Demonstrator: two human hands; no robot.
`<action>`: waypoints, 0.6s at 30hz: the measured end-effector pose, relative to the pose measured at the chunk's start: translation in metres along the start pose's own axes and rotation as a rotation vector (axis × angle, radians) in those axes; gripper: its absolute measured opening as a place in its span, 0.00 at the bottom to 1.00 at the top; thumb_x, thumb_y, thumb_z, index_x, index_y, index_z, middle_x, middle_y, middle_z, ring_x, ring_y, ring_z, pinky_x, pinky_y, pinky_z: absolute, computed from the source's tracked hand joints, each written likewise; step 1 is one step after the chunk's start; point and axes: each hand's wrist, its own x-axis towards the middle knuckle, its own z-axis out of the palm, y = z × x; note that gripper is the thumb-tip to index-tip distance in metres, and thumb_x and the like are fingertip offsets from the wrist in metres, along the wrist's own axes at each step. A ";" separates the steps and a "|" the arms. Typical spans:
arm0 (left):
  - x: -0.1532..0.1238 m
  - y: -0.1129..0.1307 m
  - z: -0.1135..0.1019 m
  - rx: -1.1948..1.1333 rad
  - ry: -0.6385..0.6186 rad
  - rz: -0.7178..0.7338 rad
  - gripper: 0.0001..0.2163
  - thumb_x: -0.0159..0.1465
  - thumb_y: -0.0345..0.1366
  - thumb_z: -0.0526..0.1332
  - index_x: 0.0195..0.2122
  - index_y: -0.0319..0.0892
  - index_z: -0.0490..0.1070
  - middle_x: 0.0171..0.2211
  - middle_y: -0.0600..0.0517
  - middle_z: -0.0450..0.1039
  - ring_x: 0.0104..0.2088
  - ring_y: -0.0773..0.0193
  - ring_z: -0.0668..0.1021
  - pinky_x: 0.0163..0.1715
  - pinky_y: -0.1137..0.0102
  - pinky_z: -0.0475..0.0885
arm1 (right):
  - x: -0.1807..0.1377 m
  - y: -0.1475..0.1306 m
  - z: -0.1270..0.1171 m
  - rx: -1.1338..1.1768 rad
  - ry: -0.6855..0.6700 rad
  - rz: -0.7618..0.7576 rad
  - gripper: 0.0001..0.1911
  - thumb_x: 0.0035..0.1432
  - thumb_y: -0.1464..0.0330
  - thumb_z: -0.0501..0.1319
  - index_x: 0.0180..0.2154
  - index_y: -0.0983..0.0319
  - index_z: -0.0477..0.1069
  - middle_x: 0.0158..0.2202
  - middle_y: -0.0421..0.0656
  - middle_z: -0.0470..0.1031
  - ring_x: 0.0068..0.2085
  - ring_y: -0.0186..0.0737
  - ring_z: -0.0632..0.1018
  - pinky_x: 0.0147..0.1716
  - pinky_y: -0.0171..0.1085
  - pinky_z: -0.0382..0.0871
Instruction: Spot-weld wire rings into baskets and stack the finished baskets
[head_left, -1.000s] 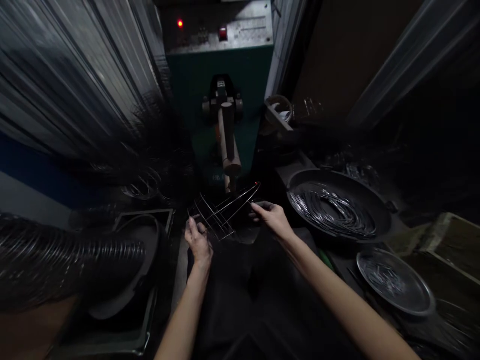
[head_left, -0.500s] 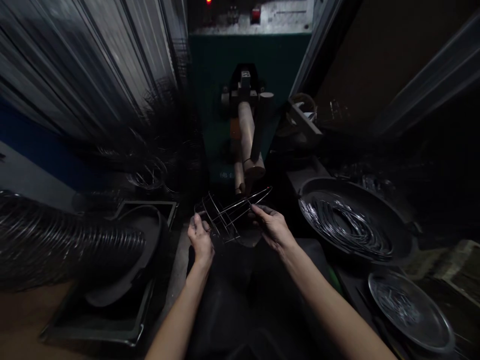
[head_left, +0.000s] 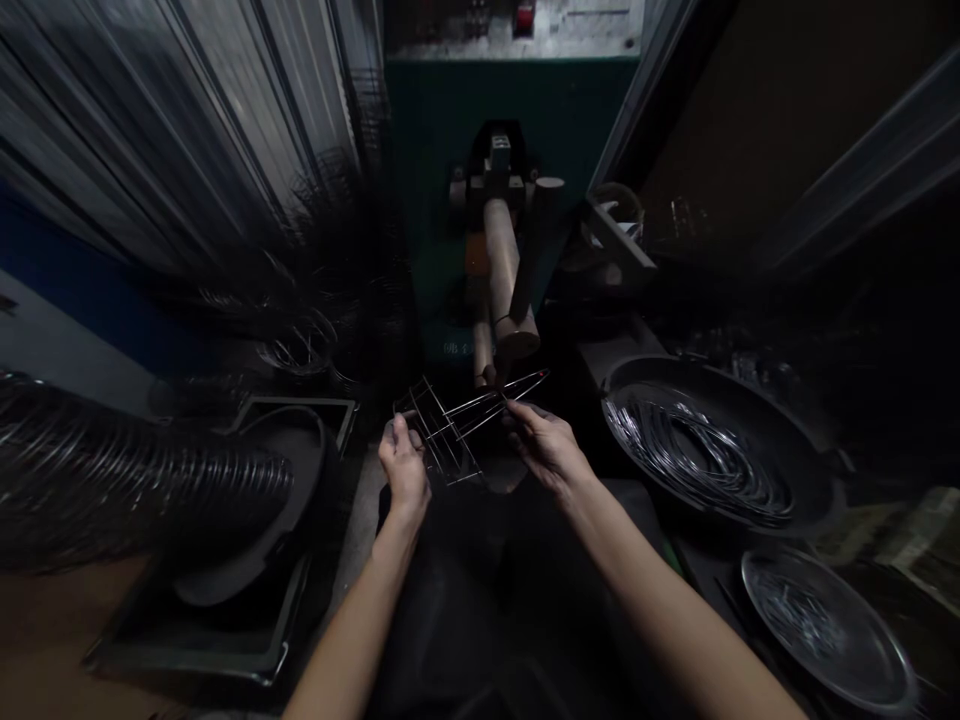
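A small wire frame (head_left: 457, 425) of thin metal rods is held between both hands just below the welding machine's copper arm (head_left: 506, 280). My left hand (head_left: 405, 475) grips the frame's left edge with curled fingers. My right hand (head_left: 544, 445) pinches its right side, where long curved wires reach up to the right. The frame's far tip lies close under the round end of the arm (head_left: 517, 340). Both forearms reach in from the bottom of the view.
The green machine body (head_left: 495, 120) stands behind, with a red switch (head_left: 524, 17) on top. Right of me sit a dark pan of wire rings (head_left: 712, 450) and a metal plate of small parts (head_left: 825, 625). A stack of wire frames (head_left: 142, 480) and a square tray (head_left: 225, 620) lie left.
The view has drifted up and left, so the machine sits higher and more central. Both hands drew slightly together and the wire frame tilted a little under the arm.
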 end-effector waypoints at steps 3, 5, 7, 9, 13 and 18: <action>0.000 0.005 -0.001 0.008 -0.011 -0.035 0.18 0.56 0.51 0.61 0.36 0.40 0.69 0.15 0.63 0.48 0.14 0.77 0.54 0.13 0.80 0.48 | 0.000 -0.001 0.003 0.011 0.013 0.009 0.03 0.47 0.76 0.66 0.25 0.68 0.73 0.22 0.40 0.73 0.23 0.27 0.73 0.17 0.23 0.62; 0.000 0.008 -0.002 0.011 -0.020 -0.049 0.18 0.57 0.50 0.60 0.37 0.39 0.70 0.16 0.62 0.49 0.14 0.78 0.54 0.13 0.81 0.48 | -0.001 -0.001 0.004 0.025 0.017 0.019 0.03 0.49 0.77 0.65 0.25 0.68 0.73 0.23 0.40 0.73 0.23 0.27 0.73 0.17 0.23 0.63; -0.001 0.009 -0.002 0.012 -0.029 -0.044 0.19 0.57 0.50 0.60 0.38 0.38 0.71 0.16 0.62 0.49 0.14 0.78 0.53 0.13 0.80 0.48 | -0.002 0.000 0.002 0.034 0.014 0.027 0.03 0.50 0.77 0.64 0.25 0.67 0.73 0.23 0.40 0.73 0.23 0.27 0.73 0.17 0.23 0.63; -0.002 0.010 -0.001 0.009 -0.033 -0.035 0.18 0.57 0.50 0.60 0.38 0.38 0.71 0.16 0.62 0.49 0.14 0.78 0.53 0.13 0.80 0.49 | -0.004 0.001 -0.003 0.034 0.007 0.022 0.02 0.50 0.75 0.65 0.26 0.67 0.73 0.22 0.40 0.73 0.22 0.27 0.73 0.16 0.23 0.63; -0.002 0.008 0.004 -0.013 0.007 -0.028 0.18 0.56 0.49 0.61 0.38 0.38 0.70 0.17 0.62 0.51 0.15 0.78 0.55 0.14 0.80 0.50 | -0.010 0.002 -0.018 0.009 0.036 -0.003 0.07 0.45 0.73 0.70 0.28 0.68 0.74 0.23 0.40 0.73 0.22 0.27 0.72 0.17 0.23 0.63; 0.012 0.017 0.002 -0.027 0.055 0.001 0.18 0.56 0.50 0.61 0.35 0.38 0.70 0.16 0.62 0.51 0.15 0.78 0.55 0.14 0.80 0.48 | -0.004 0.001 -0.023 -0.011 0.028 0.001 0.08 0.41 0.72 0.71 0.26 0.67 0.74 0.23 0.40 0.73 0.23 0.27 0.72 0.17 0.23 0.63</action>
